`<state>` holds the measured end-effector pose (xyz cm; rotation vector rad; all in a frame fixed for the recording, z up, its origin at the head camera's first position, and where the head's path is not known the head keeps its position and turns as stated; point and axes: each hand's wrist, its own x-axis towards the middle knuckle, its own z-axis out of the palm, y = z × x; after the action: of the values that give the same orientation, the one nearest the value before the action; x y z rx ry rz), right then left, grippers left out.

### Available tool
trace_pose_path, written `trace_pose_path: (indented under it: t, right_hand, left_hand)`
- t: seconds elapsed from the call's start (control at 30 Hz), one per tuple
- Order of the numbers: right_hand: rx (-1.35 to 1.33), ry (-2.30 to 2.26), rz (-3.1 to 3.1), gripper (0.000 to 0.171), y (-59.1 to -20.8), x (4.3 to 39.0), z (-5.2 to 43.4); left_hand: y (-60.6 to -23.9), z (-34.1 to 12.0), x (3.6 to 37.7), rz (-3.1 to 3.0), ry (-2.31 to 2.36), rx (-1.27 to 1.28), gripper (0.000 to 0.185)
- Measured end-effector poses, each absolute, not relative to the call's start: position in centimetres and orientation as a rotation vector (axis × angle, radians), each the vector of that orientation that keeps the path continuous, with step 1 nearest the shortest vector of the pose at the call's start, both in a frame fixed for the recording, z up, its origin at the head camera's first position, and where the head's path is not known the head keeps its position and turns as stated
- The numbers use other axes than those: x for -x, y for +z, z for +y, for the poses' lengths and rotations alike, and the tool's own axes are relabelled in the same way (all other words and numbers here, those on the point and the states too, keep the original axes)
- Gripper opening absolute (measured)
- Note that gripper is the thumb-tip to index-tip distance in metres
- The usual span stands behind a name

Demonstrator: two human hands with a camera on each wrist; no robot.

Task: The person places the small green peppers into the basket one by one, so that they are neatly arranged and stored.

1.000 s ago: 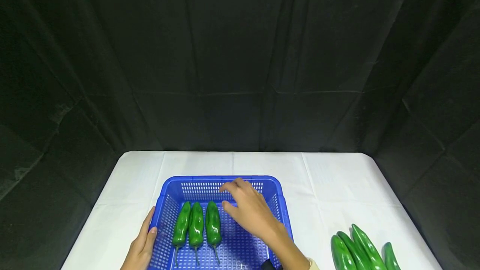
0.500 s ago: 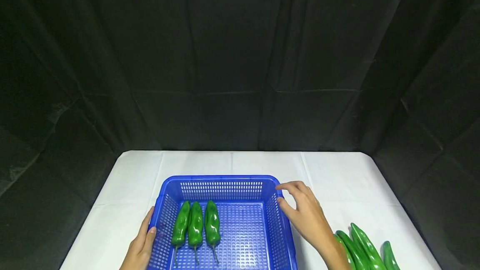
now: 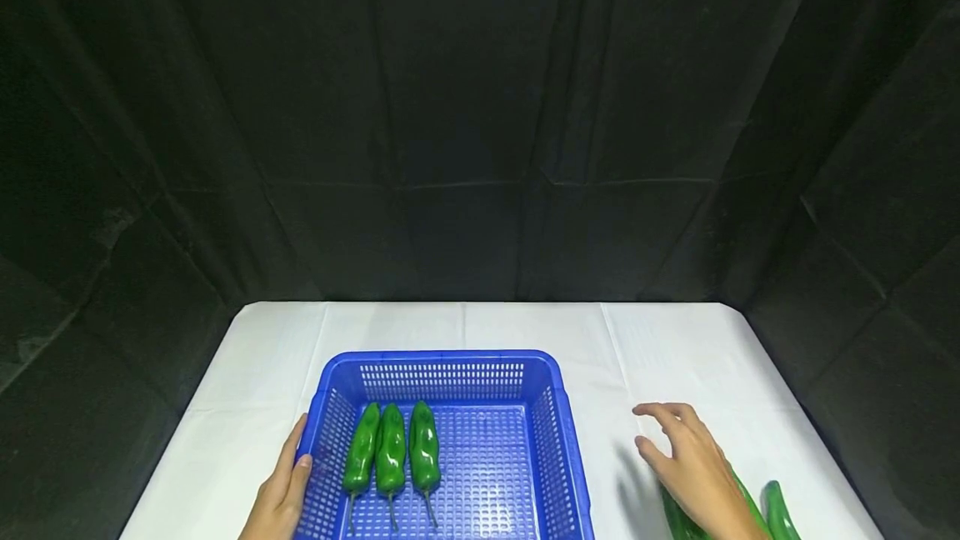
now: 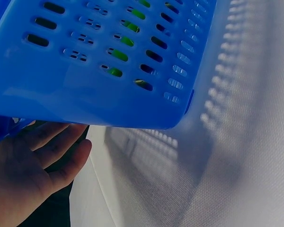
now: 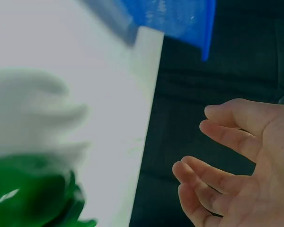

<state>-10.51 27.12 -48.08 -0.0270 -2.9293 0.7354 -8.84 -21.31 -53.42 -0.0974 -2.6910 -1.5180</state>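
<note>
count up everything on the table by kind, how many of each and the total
Green peppers in the blue basket: 3
Green peppers visible on the white tablecloth by the right hand: 2, partly hidden, maybe more
Blue basket: 1
Total visible: 6

At the tabletop's near right corner, the right hand (image 3: 693,469) covers most of the loose green peppers (image 3: 776,511), and the head view's bottom edge cuts them off, so their number cannot be told. In the right wrist view those peppers (image 5: 33,194) are a green blur at the bottom left, and only a corner of the blue basket (image 5: 180,19) shows at the top. The basket's (image 3: 442,361) near wall runs off the head view's bottom edge, as do both forearms. In the left wrist view the left hand (image 4: 28,175) is cropped at the lower left corner, and the peppers in the basket (image 4: 128,40) appear only as green glimpses through the slots.
</note>
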Motion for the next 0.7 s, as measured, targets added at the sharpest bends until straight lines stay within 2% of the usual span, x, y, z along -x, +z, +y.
trace_pose_path:
  t: [0.3,0.7]
  right_hand:
    - [0.181,0.661,-3.206,0.046,-49.4,9.6,30.0]
    - [0.259,0.514,-3.268,0.053,-52.2,8.3,30.6]
  left_hand:
    - [-53.3,-21.3,8.8,-2.714,-1.537,0.068,0.052]
    - [-53.3,-21.4,8.7,-2.71,-1.525,0.085,0.051]
